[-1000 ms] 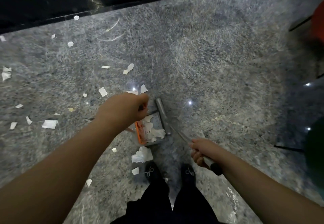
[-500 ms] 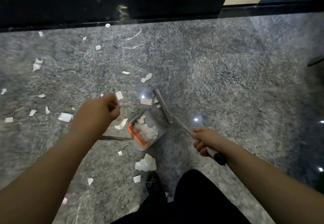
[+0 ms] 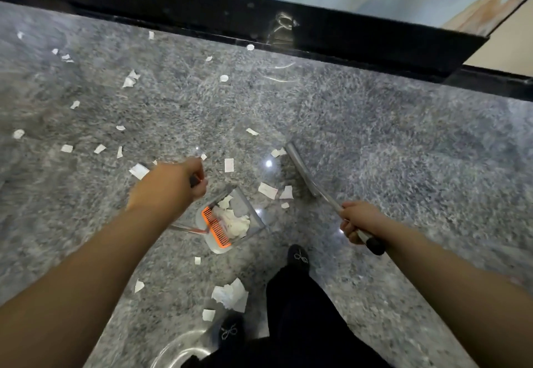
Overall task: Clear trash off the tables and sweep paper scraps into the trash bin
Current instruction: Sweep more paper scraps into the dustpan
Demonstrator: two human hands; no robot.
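Observation:
My left hand [image 3: 170, 187] grips the top of the long handle of a grey dustpan [image 3: 251, 214], which sits on the floor below it with an orange comb edge [image 3: 215, 227] and white paper scraps inside. My right hand [image 3: 356, 220] grips the metal handle of a broom, near its black end cap. The broom head [image 3: 298, 167] rests on the floor to the right of the pan, with a few paper scraps [image 3: 268, 190] lying between head and pan. More scraps [image 3: 230, 295] lie near my feet and across the floor to the left.
The floor is polished grey speckled stone. A black skirting band [image 3: 259, 18] runs along the wall at the far side. My black shoes [image 3: 298, 256] and dark trousers stand just behind the pan.
The broom head has moved away from the dustpan to the right and farther off. The pan has shifted a little and turned. My view has tilted up toward the wall.

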